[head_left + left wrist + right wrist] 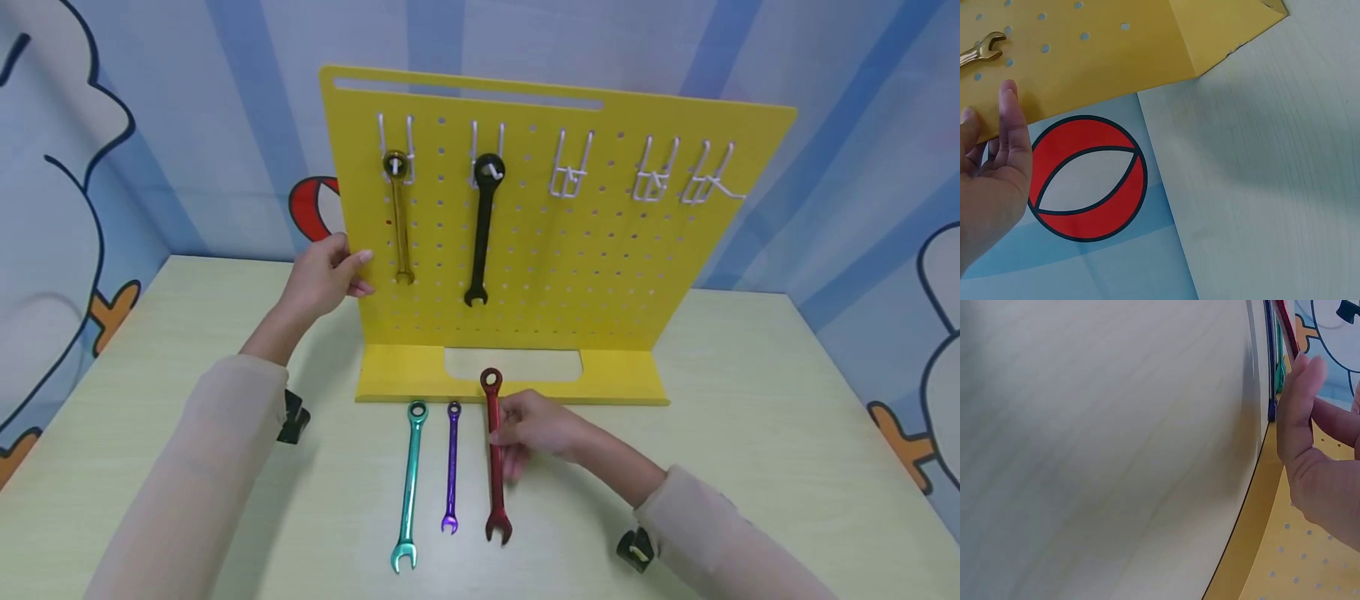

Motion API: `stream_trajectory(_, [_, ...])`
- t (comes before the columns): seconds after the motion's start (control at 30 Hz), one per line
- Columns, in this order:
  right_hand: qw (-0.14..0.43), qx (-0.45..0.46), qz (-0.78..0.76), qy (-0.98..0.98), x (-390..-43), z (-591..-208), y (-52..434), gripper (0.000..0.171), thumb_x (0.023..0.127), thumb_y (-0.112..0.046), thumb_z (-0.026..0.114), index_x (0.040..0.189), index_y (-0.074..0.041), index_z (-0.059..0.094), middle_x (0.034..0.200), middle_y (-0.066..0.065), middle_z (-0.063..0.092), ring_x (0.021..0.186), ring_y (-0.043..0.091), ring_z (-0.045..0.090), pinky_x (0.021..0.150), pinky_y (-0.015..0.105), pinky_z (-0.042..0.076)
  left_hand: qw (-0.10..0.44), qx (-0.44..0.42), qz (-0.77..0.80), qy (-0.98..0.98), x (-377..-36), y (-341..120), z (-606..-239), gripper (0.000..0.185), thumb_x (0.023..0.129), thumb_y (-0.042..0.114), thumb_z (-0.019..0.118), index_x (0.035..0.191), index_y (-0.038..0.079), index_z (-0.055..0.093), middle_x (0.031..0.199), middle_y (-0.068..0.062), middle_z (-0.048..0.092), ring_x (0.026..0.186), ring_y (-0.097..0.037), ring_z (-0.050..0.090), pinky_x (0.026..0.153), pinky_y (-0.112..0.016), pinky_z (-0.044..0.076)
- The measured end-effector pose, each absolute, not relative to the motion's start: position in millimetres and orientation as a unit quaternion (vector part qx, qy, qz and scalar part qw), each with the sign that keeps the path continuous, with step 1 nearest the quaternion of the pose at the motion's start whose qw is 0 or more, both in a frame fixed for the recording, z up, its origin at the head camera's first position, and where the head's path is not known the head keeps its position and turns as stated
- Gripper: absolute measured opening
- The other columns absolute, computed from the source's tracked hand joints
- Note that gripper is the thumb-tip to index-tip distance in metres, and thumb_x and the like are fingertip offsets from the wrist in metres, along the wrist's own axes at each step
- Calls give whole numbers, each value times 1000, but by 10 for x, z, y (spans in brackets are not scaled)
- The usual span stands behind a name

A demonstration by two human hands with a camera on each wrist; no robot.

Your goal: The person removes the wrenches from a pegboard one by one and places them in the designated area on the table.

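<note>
The red wrench (496, 483) is held near its middle by the right hand (543, 429), its shaft pinched between thumb and fingers; it is pointed ring end towards the table's far edge, with that end overlapping the front edge of the yellow pegboard's base in the head view. Whether it is touched by the table cannot be told. The left edge of the yellow pegboard (555, 275) is gripped by the left hand (322, 275), with the thumb laid against the front face. The pegboard is stood towards the far edge of the table (750, 400), roughly midway between its left and right edges. The gold wrench (401, 225) is hung by its ring on the leftmost hook, and the black wrench (483, 233) on the next one; three more white hooks (652, 183) are set in a row to the right. Between the base and the table's near side, the teal wrench (411, 492) and the purple wrench (452, 475) are laid side by side, apart, left of the red one, their open ends turned nearward. Beyond the far edge, a blue striped backdrop (435, 42) is seen.
</note>
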State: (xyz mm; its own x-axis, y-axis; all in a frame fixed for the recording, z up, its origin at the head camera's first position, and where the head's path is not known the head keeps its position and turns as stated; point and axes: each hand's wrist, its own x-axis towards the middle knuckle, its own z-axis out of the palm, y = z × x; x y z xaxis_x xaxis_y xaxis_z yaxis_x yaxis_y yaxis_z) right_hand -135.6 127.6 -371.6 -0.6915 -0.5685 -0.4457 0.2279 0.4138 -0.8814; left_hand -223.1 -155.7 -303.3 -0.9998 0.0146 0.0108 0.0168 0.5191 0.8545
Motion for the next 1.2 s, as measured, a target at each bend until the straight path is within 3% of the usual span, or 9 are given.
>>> stream_trajectory(0.47, [406,-87,-544,730,-1276,-3786,1278,8,86,6,56,82,8,49,67,23,63,58,33,65,54,41,56,4,-12,-489,-872,-2236,-1552,-3026,25,95,25,49,92,0,44,85,-14,54,74,-23,66,61,-21,54])
stream_trajectory(0.9, [433,-87,-545,712,-1207,-3815,1268,7,87,5,55,86,12,52,69,24,63,59,32,65,55,40,56,2,-8,-489,-872,-2233,-1553,-3033,26,94,25,49,93,0,44,87,-15,54,74,-23,66,61,-21,54])
stream_trajectory(1.2, [427,-75,-545,717,-1190,-3873,1263,9,85,6,56,80,8,50,65,21,62,55,29,65,54,39,56,3,-5,-491,-871,-2227,-1551,-3033,25,94,25,49,95,0,45,88,-15,54,75,-23,66,62,-20,54])
